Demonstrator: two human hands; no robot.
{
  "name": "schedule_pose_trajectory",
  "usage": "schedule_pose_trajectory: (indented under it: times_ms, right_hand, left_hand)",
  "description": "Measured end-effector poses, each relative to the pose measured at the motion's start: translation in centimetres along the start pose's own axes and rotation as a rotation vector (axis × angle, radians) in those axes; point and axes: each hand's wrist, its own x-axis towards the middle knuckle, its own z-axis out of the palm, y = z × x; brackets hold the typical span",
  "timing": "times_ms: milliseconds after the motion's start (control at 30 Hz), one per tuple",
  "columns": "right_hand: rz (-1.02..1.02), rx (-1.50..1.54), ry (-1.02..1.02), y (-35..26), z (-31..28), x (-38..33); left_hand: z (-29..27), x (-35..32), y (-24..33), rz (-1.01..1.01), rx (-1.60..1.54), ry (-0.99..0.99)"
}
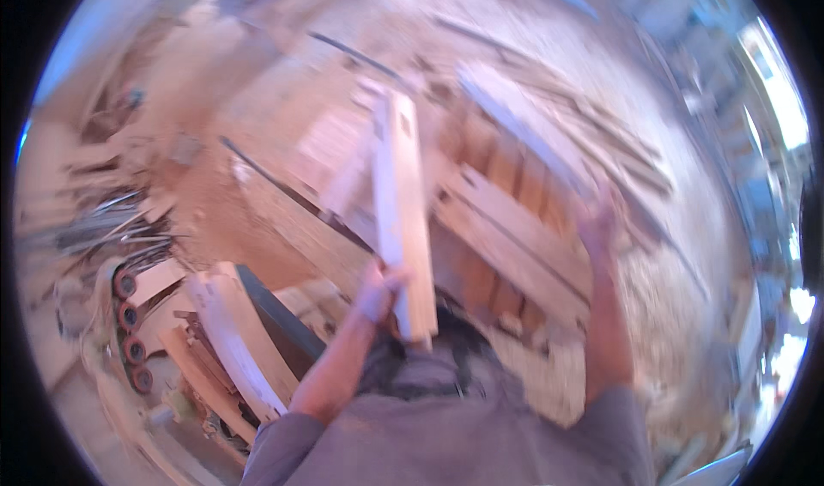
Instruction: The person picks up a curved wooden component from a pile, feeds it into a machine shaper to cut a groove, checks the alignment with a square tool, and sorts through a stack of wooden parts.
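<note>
My left hand (382, 288) is closed around the lower part of a pale squared wooden post (403, 211), which points away from me and has a slot cut near its far end. To the right, my right hand (598, 217) is smeared by motion at the near end of another long wooden post (524, 125). Whether its fingers grip that post I cannot tell. Between my hands lies a slotted wooden rail (506, 228), on or beside a row of brown slats (493, 160).
More boards (245, 340) lean at my lower left, near a machine part with several round rollers (129, 318). Metal rods (129, 228) and wood offcuts are heaped at the left. A long plank (300, 228) lies ahead on the sawdust-covered ground (215, 194).
</note>
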Motion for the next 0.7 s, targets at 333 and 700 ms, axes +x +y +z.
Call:
schedule_pose_trajectory:
  times_ms: [333, 700]
  right_hand:
    - [0.16, -0.047, -0.256, 4.5, 7.6, 3.8]
    - [-0.067, 0.142, -0.16, 9.4, 2.4, -2.2]
  left_hand:
    - [-2.5, -0.8, 1.3, 0.226, 0.052, -0.013]
    - [-8.0, -5.3, 3.0, 0.352, 0.139, 0.325]
